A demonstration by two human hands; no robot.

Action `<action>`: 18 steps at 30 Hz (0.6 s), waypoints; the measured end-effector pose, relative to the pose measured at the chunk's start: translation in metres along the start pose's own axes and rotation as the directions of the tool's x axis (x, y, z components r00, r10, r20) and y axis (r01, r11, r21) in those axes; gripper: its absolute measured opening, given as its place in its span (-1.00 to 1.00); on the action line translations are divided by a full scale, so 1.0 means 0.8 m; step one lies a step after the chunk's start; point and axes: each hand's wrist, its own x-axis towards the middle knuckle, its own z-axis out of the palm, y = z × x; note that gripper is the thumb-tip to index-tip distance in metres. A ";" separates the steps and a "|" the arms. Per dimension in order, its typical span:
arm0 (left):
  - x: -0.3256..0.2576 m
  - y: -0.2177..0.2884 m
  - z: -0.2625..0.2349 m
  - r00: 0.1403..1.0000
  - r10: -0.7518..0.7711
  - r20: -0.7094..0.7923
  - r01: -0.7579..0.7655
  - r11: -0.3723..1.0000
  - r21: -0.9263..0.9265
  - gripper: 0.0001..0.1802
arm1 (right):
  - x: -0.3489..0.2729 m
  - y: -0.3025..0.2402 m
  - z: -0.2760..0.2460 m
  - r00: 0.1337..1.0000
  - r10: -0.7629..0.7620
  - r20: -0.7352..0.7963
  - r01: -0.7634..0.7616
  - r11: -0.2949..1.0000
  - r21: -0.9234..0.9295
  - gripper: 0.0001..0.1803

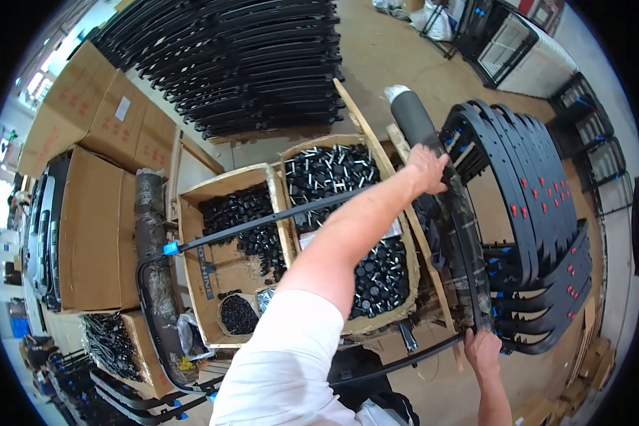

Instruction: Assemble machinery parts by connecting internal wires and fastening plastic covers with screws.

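Note:
A black tube frame (277, 218) with rounded corners and blue pieces (171, 248) on it lies across open boxes, spanning two padded, wrapped rails. My left arm reaches across to the right, and my left hand (427, 170) is closed over the frame's far right corner, on the right-hand rail (413, 117). My right hand (484, 349) grips the near right corner of the same frame, its fingers curled round the tube. My left forearm hides part of the frame's far bar. Beneath it, one box (285, 234) holds black plastic pieces, the other (348, 170) black-headed bolts.
Curved black panels with red pieces (539, 199) stand stacked at the right. Black frame parts (227, 64) are piled high at the back. Cardboard boxes (96, 220) and a wrapped rail (149, 206) stand at the left. A wooden strip (433, 263) runs beside the boxes.

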 end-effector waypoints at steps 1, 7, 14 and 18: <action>0.004 0.000 0.001 0.985 -0.111 0.131 0.115 0.993 -0.027 -0.69 | 0.003 -0.005 0.000 1.000 -0.018 -0.011 0.018 1.000 -0.004 -0.57; -0.028 -0.049 0.031 0.998 0.057 -0.023 -0.052 0.985 0.165 -0.76 | 0.023 -0.016 0.003 0.990 -0.137 0.041 0.142 0.978 -0.150 -0.53; -0.206 -0.235 0.016 0.981 -0.191 0.042 0.193 0.980 -0.045 -0.85 | 0.041 -0.052 -0.079 0.975 -0.217 0.038 0.220 0.968 -0.118 -0.54; -0.304 -0.283 0.032 0.896 -0.289 0.337 0.241 0.954 0.177 -0.75 | 0.079 -0.164 -0.124 0.931 -0.362 0.051 0.329 0.891 0.313 -0.61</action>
